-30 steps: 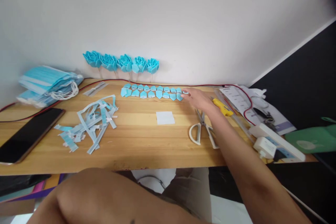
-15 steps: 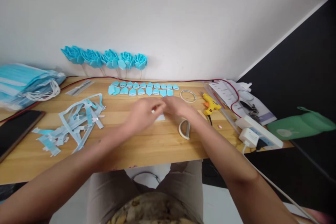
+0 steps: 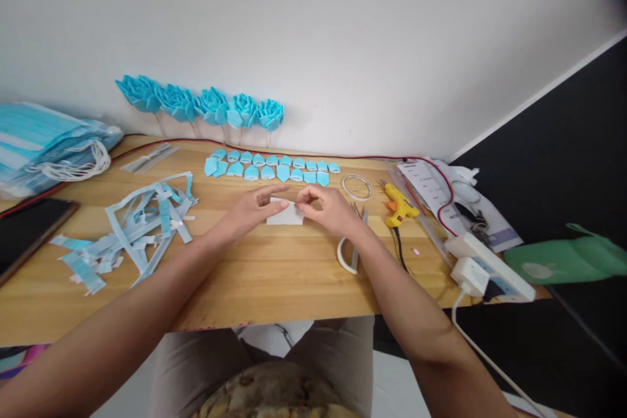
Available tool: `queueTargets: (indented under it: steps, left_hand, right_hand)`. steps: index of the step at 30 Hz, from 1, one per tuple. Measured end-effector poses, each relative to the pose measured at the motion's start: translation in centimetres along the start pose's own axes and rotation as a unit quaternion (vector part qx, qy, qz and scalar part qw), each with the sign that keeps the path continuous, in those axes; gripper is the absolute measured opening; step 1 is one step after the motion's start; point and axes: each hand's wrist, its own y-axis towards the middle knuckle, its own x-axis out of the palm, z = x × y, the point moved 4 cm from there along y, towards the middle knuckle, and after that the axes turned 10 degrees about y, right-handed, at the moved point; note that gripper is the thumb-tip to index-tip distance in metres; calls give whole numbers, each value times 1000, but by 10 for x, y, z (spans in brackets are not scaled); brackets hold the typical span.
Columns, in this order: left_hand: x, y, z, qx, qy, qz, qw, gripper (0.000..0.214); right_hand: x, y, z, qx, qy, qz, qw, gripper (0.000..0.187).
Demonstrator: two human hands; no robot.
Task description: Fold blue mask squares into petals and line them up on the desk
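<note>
Both my hands meet over a small white paper square (image 3: 285,214) in the middle of the wooden desk (image 3: 274,274). My left hand (image 3: 252,210) pinches its left edge between thumb and fingers. My right hand (image 3: 326,208) pinches its right edge. Just beyond them lie two rows of small folded blue petals (image 3: 272,166). Several finished blue fabric roses (image 3: 200,104) lean against the white wall. White-handled scissors (image 3: 349,253) lie under my right wrist, partly hidden.
A heap of cut blue mask strips (image 3: 132,225) lies at left, with stacked face masks (image 3: 49,144) and a phone (image 3: 24,228) further left. A white ring (image 3: 357,187), a yellow glue gun (image 3: 399,206), papers (image 3: 441,189) and a power strip (image 3: 490,264) sit at right.
My right hand came back from the far end of the petal rows. My left hand came up onto the desk. Both now pinch the white square, slightly shifted from its place.
</note>
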Motion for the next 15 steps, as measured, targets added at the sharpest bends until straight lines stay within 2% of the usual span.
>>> queueTargets:
  steps: [2,4,6,8,11,15]
  left_hand:
    - [4,1,-3,5,-25,-23,999,50]
    - [8,3,-10,-6,-65,-36,997,54]
    - [12,5,-18,-24,-101,-36,994,62]
    - [15,6,-23,-25,-121,-28,992,60]
    - [15,7,-24,-17,-126,-18,992,55]
    - [10,6,-20,-36,-79,-17,996,61]
  right_hand:
    - [0,0,1,1,-3,16,1000,8]
    - [0,0,1,4,-5,28,1000,10]
    - [1,0,1,8,-8,34,999,13]
    - [3,-1,1,9,-10,36,999,18]
    - [4,-1,2,5,-13,35,999,22]
    - [8,0,5,1,-47,29,998,25]
